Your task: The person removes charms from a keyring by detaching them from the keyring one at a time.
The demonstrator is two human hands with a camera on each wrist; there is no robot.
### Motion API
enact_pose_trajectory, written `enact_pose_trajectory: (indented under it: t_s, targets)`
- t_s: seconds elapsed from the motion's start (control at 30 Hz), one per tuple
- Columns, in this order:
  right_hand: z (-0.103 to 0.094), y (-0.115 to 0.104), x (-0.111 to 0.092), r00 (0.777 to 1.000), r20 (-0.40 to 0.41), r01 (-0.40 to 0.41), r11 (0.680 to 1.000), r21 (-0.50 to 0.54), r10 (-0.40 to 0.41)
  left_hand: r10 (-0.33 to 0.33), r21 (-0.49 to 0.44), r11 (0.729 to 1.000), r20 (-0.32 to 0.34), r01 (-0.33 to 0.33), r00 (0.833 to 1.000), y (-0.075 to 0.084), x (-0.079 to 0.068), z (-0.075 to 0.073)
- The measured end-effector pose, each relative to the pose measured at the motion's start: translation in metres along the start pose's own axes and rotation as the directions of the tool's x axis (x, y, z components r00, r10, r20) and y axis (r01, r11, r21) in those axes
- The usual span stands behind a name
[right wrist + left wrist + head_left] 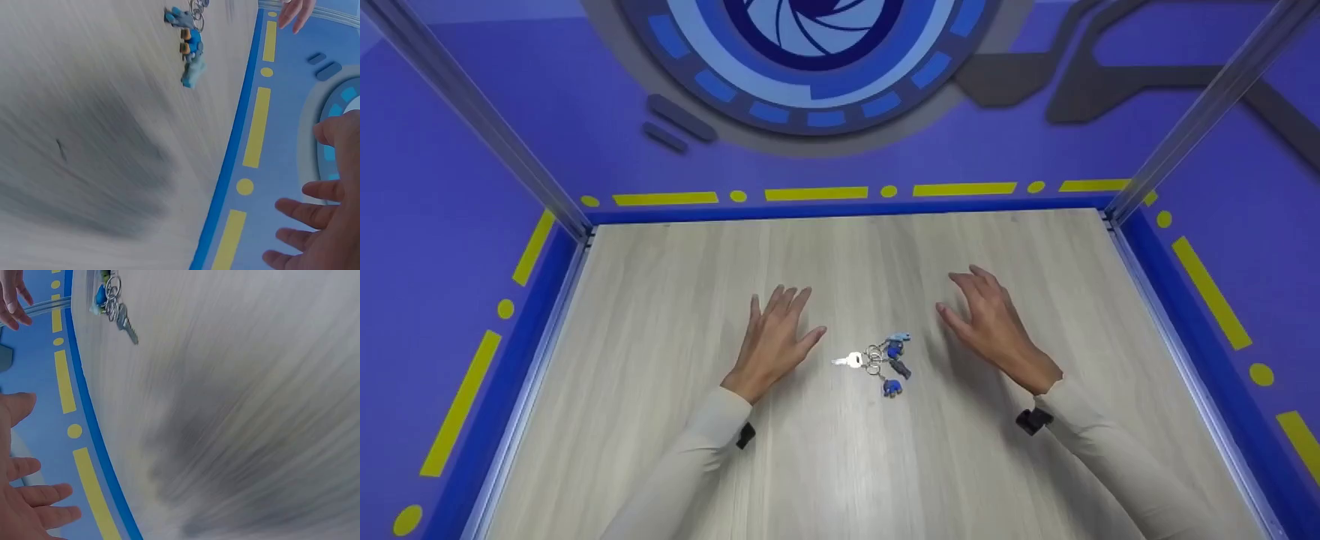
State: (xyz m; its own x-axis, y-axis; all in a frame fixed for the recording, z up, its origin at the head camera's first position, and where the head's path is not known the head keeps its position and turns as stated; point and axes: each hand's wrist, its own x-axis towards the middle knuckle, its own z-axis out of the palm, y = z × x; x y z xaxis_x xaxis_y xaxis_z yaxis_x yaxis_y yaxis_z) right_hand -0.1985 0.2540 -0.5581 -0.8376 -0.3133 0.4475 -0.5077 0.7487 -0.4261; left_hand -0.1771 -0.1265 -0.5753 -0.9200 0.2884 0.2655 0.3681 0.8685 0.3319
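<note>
A silver key (pixel 849 361) lies on the table, joined by linked metal rings (pixel 874 358) to several small charms. Among them are a light blue charm (pixel 898 337), a dark grey one (pixel 900 368) and a blue figure (pixel 892 388). To the left of the key my left hand (pixel 774 341) hovers with fingers spread, holding nothing. On the other side, past the charms, my right hand (pixel 994 326) is also raised over the table, its fingers loosely bent and nothing in them. In the right wrist view the charms (pixel 191 42) appear at the top, apart from the hand.
The pale wooden table (pixel 660 262) is bounded by blue-purple panels (pixel 562 97) on the left, back and right. Metal posts (pixel 1200 112) rise at the back corners. Each sleeved wrist carries a small black device (pixel 1033 420).
</note>
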Motion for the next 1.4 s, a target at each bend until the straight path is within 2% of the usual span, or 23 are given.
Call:
enact_pose_trajectory:
  t_s: [0.2,0.37,0.47,0.63,0.97,1.17,1.4]
  targets:
    - [0.023,-0.006,-0.005,0.995,-0.041,0.09,0.994,0.059,-0.088,0.08,-0.061,0.995,-0.087,-0.085,0.993,0.0,-0.009,0.013]
    - [0.044,-0.013,-0.015,0.992,-0.051,0.12,0.988,0.094,-0.116,0.172,-0.107,0.977,-0.114,-0.184,0.978,0.0,-0.016,0.026]
    - [0.054,-0.015,-0.02,0.992,-0.052,0.122,0.985,0.126,-0.116,0.199,-0.129,0.968,-0.124,-0.214,0.972,0.002,-0.018,0.033]
    - [0.067,-0.019,-0.027,0.99,-0.052,0.136,0.977,0.162,-0.129,0.203,-0.161,0.962,-0.13,-0.222,0.971,0.007,-0.023,0.043]
    - [0.084,-0.03,-0.04,0.992,-0.002,0.121,0.973,0.198,-0.123,0.21,-0.229,0.943,-0.154,-0.241,0.966,0.018,-0.03,0.06]
    - [0.095,-0.038,-0.046,0.986,0.007,0.16,0.973,0.169,-0.164,0.219,-0.26,0.931,-0.161,-0.255,0.962,0.026,-0.032,0.068]
    - [0.101,-0.047,-0.047,0.986,0.04,0.156,0.98,0.125,-0.162,0.206,-0.243,0.943,-0.119,-0.229,0.971,0.037,-0.032,0.073]
